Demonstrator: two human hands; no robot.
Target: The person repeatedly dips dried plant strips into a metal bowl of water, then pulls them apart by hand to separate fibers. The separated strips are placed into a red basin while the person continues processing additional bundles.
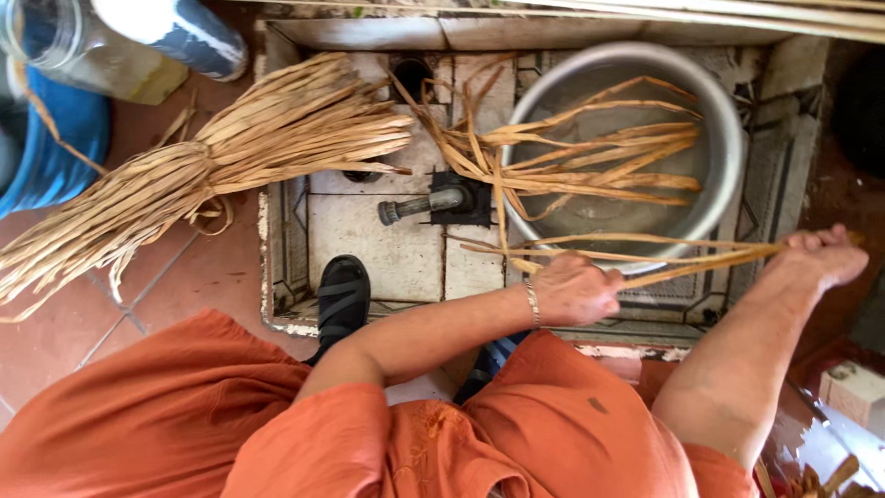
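Both hands are closed on a few wet straw strips (645, 254) — left hand (573, 290) mid-length, right hand (823, 251) at the far end — stretched just over the metal basin's (728, 138) near rim. More strips soak inside; the dry bundle (212, 175) (large, tied) looks untouched, so most remains.

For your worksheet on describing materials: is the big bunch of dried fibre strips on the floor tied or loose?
Tied. The bundle is cinched near its middle by a wrapped strip, with both ends fanning out.
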